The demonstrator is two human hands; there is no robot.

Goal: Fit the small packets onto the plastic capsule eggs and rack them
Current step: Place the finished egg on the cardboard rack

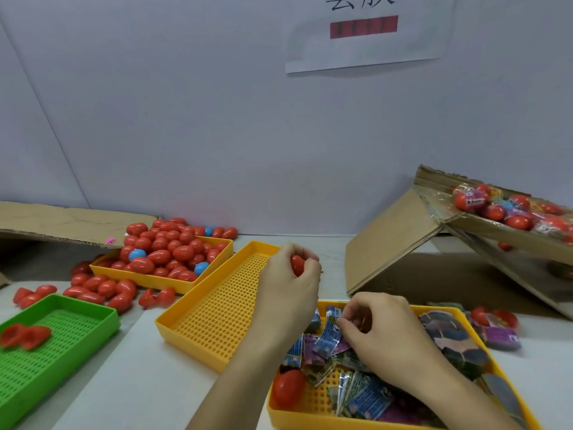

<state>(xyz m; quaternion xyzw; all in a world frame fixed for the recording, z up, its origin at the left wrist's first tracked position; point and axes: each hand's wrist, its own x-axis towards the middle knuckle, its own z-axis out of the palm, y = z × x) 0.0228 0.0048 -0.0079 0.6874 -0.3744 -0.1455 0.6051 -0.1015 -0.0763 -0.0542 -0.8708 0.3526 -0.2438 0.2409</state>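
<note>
My left hand (286,280) is raised over the middle yellow perforated tray (217,318) and grips a red capsule egg (297,264) in its curled fingers. My right hand (376,327) reaches into the near yellow tray (310,412) and pinches a small blue packet (333,315) from a heap of blue and purple packets (356,395). One red egg (288,387) lies in that tray's near left corner.
A yellow tray (155,280) heaped with red and a few blue eggs stands at back left, with loose eggs around it. A green tray (46,352) at left holds red egg halves. Cardboard boxes (393,243) with wrapped eggs sit at right.
</note>
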